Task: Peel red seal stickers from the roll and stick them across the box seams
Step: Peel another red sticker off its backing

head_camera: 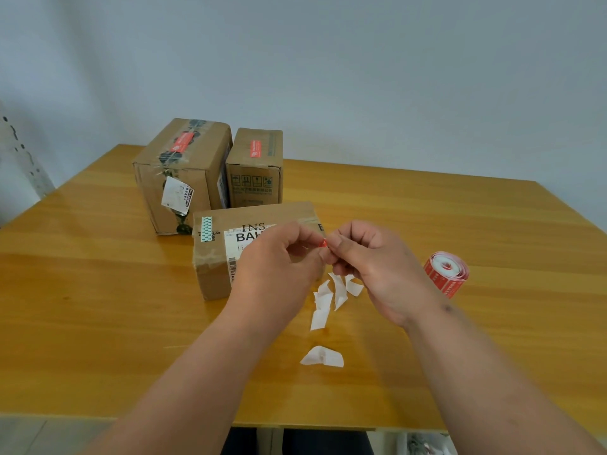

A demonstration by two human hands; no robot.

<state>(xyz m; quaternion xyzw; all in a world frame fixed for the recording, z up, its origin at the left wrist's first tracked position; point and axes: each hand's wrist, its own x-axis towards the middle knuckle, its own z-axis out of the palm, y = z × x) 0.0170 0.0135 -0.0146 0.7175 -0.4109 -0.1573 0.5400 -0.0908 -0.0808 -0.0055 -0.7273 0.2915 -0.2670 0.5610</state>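
A pale grey wall (328, 60) backs a honey-coloured wooden desk (98, 307) that fills most of the view. At its far left stands a tall brown cardboard box (193, 178) with black-patterned tape and a red seal sticker (181, 142) across its top seam; just beside it on the right stands a narrower brown cardboard box (254, 178) with its own red sticker (255, 148) on top. In front of them lies a flat brown cardboard box (213, 277) carrying a white printed shipping label, partly hidden by the hands. The left hand (279, 257) and right hand (371, 261) meet above this box, fingers curled, both pinching a small red seal sticker (324, 243) between their fingertips. To the right, well apart from the boxes, a roll of red seal stickers (446, 272) rests on the desk. Several torn white backing-paper scraps (323, 307) lie on the desk below the hands.
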